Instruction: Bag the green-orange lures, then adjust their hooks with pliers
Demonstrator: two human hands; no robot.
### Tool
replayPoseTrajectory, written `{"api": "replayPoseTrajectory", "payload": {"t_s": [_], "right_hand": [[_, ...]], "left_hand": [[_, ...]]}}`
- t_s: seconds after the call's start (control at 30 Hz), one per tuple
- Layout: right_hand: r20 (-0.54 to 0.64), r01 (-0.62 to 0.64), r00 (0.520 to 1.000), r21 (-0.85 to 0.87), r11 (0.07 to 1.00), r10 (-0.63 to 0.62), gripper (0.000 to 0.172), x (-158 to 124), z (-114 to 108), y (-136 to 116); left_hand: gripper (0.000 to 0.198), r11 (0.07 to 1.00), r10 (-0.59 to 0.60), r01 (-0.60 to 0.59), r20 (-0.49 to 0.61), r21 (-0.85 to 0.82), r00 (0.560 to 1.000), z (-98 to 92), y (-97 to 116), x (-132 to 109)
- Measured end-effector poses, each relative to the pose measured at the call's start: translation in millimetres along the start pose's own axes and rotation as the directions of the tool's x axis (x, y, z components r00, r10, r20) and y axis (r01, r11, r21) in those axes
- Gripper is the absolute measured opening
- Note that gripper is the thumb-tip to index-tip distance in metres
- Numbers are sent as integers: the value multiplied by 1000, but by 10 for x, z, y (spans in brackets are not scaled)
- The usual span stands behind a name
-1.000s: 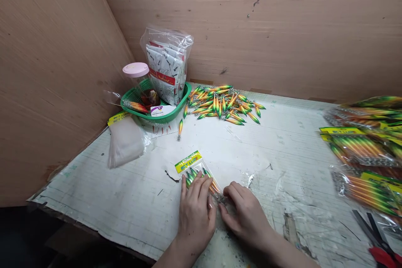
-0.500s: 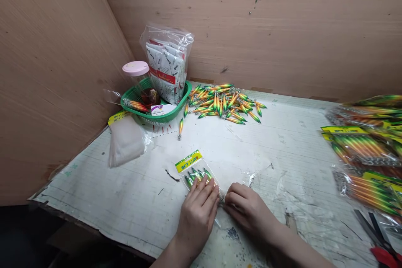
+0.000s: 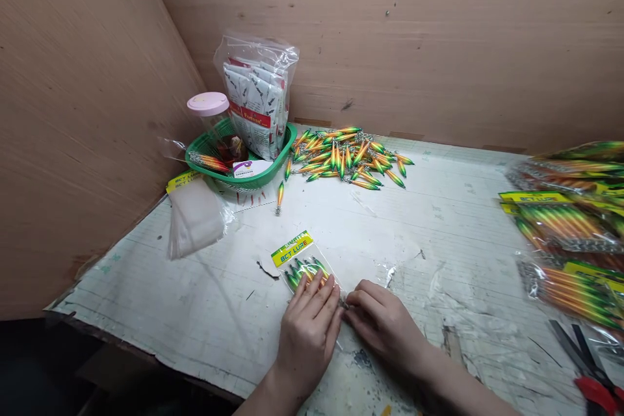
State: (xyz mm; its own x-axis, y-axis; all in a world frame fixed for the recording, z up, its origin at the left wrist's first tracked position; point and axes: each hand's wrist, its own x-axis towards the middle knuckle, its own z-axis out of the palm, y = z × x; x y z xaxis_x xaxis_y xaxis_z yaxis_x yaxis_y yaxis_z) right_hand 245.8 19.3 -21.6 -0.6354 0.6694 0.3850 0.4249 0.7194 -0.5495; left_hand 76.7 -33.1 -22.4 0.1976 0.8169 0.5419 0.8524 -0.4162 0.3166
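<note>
the left hand (image 3: 306, 333) lies flat, fingers stretched forward and pressed down on the lower end of a small clear packet of lures (image 3: 305, 264), so it is open, holding the packet against the table (image 3: 195, 312) rather than clasping it. the right hand (image 3: 385, 325) sits just beside it, fingers curled in toward the packet's bottom corner, fingertips touching the plastic there; whether they pinch anything i cannot tell. the packet pokes out ahead of the left fingers, its yellow header card pointing away and to the left, green and orange lures showing through.

well off to the right of the right hand lie filled packets (image 3: 565, 227) in a loose heap, and nearer the table edge on that side, red-handled scissors (image 3: 587, 370). ahead and left of the left hand sits a stack of empty clear bags (image 3: 194, 221).

farther out, straight ahead of both hands, a pile of loose lures (image 3: 348, 159) is spread on the table, with a single lure (image 3: 280, 198) apart from it on the near left. just left of the pile stands a green basket (image 3: 273, 166) holding a pink-lidded jar (image 3: 209, 114) and a plastic bag of white sachets (image 3: 256, 104), near the plywood walls (image 3: 439, 45).
</note>
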Motion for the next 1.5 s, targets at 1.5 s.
{"api": "replayPoseTrajectory", "payload": {"t_s": [1.5], "right_hand": [[46, -11, 999, -60, 998, 14, 10, 115, 29, 34]], "left_hand": [[17, 997, -75, 72, -87, -36, 993, -91, 15, 21]]}}
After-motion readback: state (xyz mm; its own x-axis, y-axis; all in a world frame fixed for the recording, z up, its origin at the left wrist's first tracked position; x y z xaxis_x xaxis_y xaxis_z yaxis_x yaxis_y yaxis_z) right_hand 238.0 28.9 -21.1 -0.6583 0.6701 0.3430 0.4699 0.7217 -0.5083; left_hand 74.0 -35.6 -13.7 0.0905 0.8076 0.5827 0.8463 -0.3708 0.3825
